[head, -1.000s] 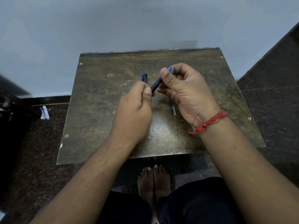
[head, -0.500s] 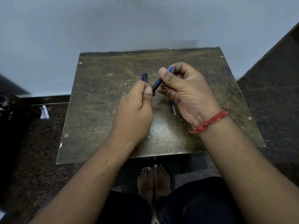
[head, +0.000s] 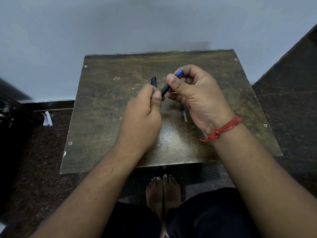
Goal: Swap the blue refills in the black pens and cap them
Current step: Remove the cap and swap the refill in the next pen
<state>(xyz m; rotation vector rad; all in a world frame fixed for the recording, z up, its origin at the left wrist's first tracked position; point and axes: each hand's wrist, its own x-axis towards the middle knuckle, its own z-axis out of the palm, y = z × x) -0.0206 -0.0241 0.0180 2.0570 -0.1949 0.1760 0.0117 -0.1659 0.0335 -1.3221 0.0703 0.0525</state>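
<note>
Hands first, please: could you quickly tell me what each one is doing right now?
Left hand: closed around a black pen piece.
Right hand: closed, pinching a black-and-blue pen.

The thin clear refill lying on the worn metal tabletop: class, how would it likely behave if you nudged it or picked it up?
The thin clear refill looks round and slender, so a nudge would probably roll it across the flat worn metal tabletop. Being so narrow, it likely weighs little and may flex slightly. Lying flat, partly under the right hand, it could be fiddly to pinch.
</note>
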